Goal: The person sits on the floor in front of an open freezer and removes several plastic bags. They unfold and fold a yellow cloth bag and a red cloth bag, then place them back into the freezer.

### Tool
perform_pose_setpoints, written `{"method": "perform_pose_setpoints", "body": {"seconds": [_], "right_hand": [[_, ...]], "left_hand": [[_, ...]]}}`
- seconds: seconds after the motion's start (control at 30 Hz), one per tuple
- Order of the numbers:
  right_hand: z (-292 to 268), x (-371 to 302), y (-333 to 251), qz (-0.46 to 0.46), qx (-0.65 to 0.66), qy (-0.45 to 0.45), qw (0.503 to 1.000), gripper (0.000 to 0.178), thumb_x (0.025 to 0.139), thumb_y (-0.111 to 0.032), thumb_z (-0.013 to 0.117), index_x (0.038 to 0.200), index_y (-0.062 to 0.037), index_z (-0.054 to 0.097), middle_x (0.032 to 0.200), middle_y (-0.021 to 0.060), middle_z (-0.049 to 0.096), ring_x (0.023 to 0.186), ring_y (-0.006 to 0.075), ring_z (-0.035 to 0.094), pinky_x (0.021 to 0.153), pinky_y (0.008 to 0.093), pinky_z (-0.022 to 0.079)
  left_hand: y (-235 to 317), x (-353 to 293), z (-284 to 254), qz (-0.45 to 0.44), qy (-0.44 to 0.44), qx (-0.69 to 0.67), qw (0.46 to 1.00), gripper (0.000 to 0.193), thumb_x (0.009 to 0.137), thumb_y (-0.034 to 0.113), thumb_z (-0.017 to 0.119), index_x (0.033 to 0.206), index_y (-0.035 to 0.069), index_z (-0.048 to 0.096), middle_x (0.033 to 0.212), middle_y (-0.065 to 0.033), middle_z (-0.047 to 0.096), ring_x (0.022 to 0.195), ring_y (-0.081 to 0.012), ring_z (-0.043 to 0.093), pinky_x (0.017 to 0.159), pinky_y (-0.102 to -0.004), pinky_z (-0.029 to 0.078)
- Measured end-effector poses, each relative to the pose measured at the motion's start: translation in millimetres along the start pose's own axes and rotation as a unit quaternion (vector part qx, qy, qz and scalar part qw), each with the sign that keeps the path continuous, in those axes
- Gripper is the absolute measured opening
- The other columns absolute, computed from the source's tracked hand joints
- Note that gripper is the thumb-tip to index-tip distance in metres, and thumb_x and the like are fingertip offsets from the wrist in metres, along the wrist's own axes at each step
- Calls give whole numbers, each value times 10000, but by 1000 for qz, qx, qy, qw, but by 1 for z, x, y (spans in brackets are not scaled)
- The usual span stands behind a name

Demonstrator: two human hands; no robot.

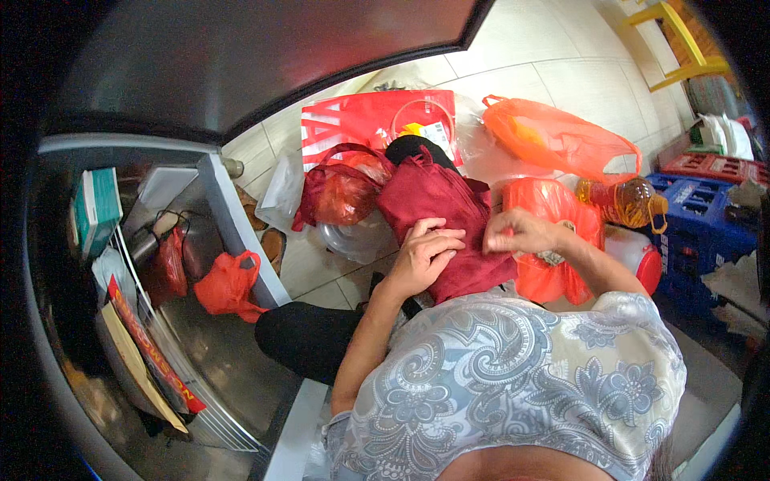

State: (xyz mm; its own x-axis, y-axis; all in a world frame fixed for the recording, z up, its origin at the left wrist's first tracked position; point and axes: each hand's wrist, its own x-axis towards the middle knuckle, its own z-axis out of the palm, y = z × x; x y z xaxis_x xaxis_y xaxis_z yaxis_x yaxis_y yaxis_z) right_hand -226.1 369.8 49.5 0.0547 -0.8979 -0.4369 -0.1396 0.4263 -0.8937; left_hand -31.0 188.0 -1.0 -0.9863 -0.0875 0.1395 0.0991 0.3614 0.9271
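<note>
Across my lap lies a dark red cloth bag (441,204), its fabric bunched and creased. My left hand (423,258) rests on its near part, the slightly bent fingers lying over the cloth. At the bag's right edge, my right hand (525,234) is closed, with a bit of red fabric pinched between thumb and fingers. Just left of the bag, a dark red mesh bag (327,178) holds a bundle in red plastic (350,196). Against my right forearm sits a full orange-red plastic bag (541,204).
A fridge drawer (245,232) stands pulled out at left, below the dark door (265,64). Red plastic bags (228,284) are inside. At right are an oil bottle (630,202), a red-lidded tub (642,260) and a blue crate (690,240). Beyond lie an orange bag (553,136) and a yellow stool (682,40).
</note>
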Motion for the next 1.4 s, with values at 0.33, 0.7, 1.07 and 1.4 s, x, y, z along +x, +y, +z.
{"method": "perform_pose_setpoints", "body": {"seconds": [0.33,0.7,1.07,1.4], "right_hand": [[45,-8,8,-19,-263,228,938,413,728,-35,649,1137,-48,595,1118,191,623,991,386,619,837,445,516],[55,-3,17,-21,-52,329,943,389,856,-17,622,1231,-69,532,1170,157,535,1049,350,585,883,404,506],[43,15,20,-47,-280,189,940,440,804,-239,714,1200,-127,560,1171,141,520,997,378,616,767,480,549],[29,13,-5,-114,-344,291,885,588,815,-403,700,1251,-60,505,1330,149,479,1104,373,559,895,465,499]], "left_hand": [[28,34,2,-38,-62,39,997,603,829,-38,590,1393,138,468,953,-187,546,910,-396,581,796,-480,493],[-5,-19,15,-185,109,-228,950,193,759,-96,573,921,7,596,854,-17,611,835,-101,575,787,-268,471],[-18,-49,19,-178,114,-357,910,259,726,-73,540,944,22,641,939,9,631,900,-95,572,856,-253,441],[-12,-50,16,-188,102,-329,920,176,730,-70,594,867,36,624,848,45,597,807,-54,550,754,-225,447]]}}
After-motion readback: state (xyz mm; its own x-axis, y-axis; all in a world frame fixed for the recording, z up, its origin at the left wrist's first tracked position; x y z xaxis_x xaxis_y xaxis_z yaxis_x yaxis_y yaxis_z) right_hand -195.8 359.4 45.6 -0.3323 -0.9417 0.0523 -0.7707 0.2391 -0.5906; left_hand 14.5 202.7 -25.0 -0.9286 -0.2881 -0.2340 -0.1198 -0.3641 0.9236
